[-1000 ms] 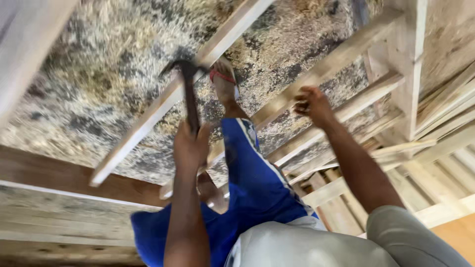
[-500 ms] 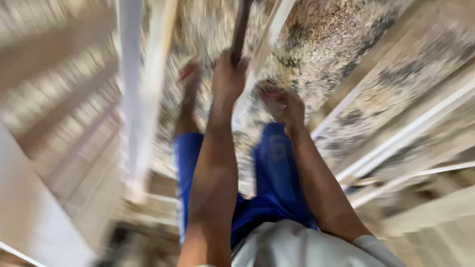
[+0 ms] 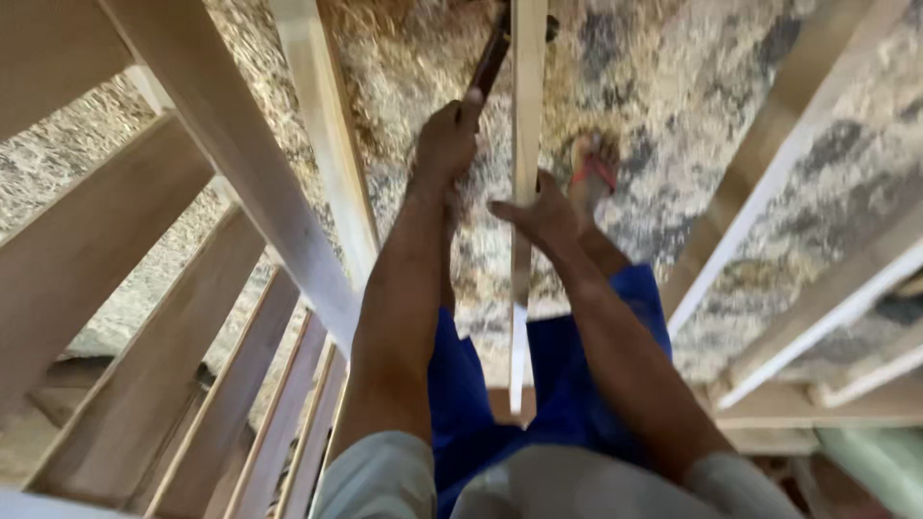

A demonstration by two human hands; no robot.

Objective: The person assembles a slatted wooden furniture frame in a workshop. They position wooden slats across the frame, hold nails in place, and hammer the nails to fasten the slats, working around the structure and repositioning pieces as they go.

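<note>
Near the top centre of the view, the left hand is closed in a fist around the dark handle of a hammer, which runs up and to the right from the knuckles; its head passes behind a pale slat and shows only as a dark bit at the slat's far edge (most of it is hidden). Just to the right and a little lower, the right hand has its fingers spread and wrapped about the narrow wooden slat, which stands upright between the two hands and runs down between the legs. Below the hands, blue shorts cover the thighs, and a foot in a red-strapped sandal rests on the ground just beyond the right hand. Straw-strewn ground lies beneath everything. Broad wooden beams slant across the left side, and pale battens cross the right.
</note>
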